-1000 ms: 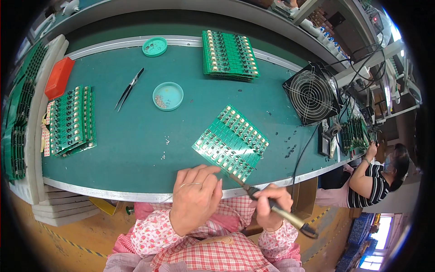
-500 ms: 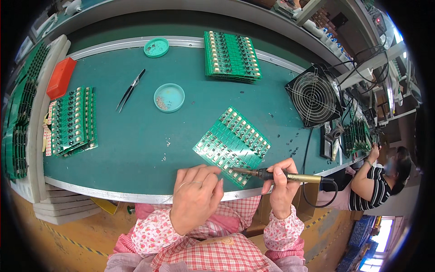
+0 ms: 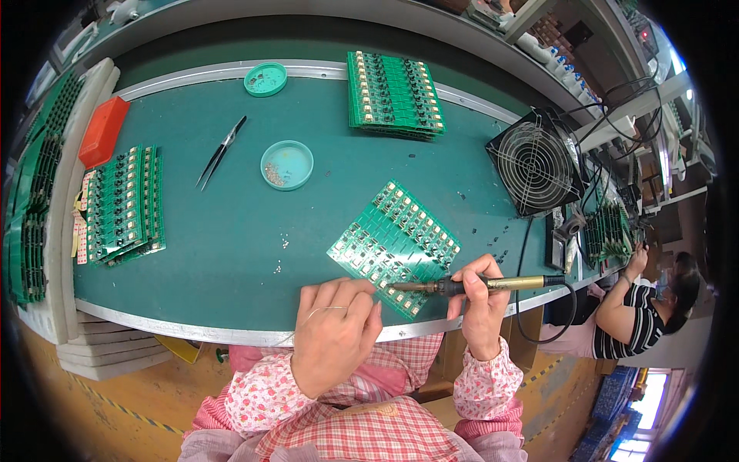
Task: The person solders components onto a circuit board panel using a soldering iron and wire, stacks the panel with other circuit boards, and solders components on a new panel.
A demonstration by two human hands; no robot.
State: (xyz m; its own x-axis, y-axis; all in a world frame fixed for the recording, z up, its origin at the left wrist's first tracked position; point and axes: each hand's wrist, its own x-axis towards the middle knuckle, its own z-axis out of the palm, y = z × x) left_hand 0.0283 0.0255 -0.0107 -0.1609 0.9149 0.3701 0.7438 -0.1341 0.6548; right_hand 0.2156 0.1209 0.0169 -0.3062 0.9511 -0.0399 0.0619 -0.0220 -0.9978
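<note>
A green circuit board panel (image 3: 396,250) with rows of pale square parts and black parts lies at an angle near the table's front edge. My right hand (image 3: 481,312) is closed round a soldering iron (image 3: 454,286) with a gold-coloured handle. Its tip points left, onto or just above the panel's near part. My left hand (image 3: 335,327) is closed at the panel's near left corner, fingertips curled close to the iron's tip. A thin silvery solder wire (image 3: 327,308) runs across its fingers; the wire's end is hidden.
Tweezers (image 3: 222,152) and two round dishes, one nearer (image 3: 287,165) and one farther (image 3: 265,79), lie beyond. Board stacks stand at the back (image 3: 394,96) and left (image 3: 123,204), beside a red bin (image 3: 104,132). A black fan (image 3: 533,162) stands right; a person (image 3: 639,308) sits beyond.
My right hand has shifted slightly, and the iron's handle end has swung up and away from me. The tip stays in nearly the same place. My left hand and the panel look still.
</note>
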